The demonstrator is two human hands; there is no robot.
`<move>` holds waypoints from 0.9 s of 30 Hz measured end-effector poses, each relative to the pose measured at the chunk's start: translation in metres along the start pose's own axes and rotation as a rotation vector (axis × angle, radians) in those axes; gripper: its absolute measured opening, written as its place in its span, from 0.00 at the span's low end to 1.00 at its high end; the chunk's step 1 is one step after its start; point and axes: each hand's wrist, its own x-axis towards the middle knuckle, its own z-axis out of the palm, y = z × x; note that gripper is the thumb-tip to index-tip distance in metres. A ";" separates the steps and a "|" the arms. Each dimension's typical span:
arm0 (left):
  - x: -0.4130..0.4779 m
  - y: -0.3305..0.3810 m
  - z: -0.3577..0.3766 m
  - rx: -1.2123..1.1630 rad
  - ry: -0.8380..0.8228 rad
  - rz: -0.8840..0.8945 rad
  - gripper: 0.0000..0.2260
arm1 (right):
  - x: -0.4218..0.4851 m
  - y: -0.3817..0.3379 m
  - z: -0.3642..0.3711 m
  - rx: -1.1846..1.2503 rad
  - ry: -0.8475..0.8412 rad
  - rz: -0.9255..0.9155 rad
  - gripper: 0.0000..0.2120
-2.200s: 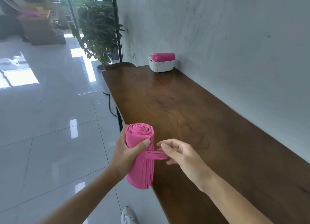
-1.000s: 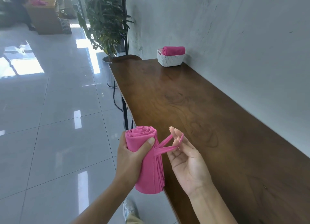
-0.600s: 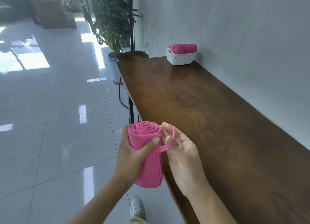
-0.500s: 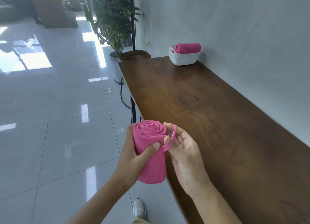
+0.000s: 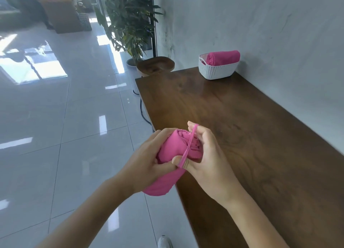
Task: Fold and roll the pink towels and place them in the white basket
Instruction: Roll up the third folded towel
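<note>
I hold a rolled pink towel (image 5: 172, 149) off the near left edge of the long wooden table (image 5: 242, 128). My left hand (image 5: 149, 160) grips the roll around its middle. My right hand (image 5: 206, 154) has a thin pink elastic loop (image 5: 189, 145) hooked over its fingers and stretched across the roll's spiral end. The lower part of the roll (image 5: 162, 186) sticks out below my hands. At the table's far end stands the white basket (image 5: 216, 70) with another rolled pink towel (image 5: 223, 57) lying in it.
A grey wall (image 5: 270, 34) runs along the table's right side. A round wooden stool (image 5: 155, 65) and a potted plant (image 5: 128, 22) stand past the far end. Glossy tiled floor (image 5: 55, 127) spreads to the left. My shoe (image 5: 164, 242) shows below.
The loop, earlier stretched out to the right of the roll, has been drawn over the roll's top end. The roll has tilted toward me and my right hand has closed in against it.
</note>
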 end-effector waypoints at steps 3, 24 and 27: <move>0.030 -0.010 -0.010 0.084 -0.077 0.007 0.30 | 0.027 0.010 -0.006 0.005 -0.024 0.031 0.45; 0.101 -0.102 -0.073 0.081 -0.228 -0.020 0.39 | 0.122 0.013 0.014 0.007 -0.061 0.146 0.30; 0.104 -0.128 -0.095 0.031 -0.267 -0.017 0.35 | 0.139 0.002 0.031 -0.045 -0.054 0.147 0.28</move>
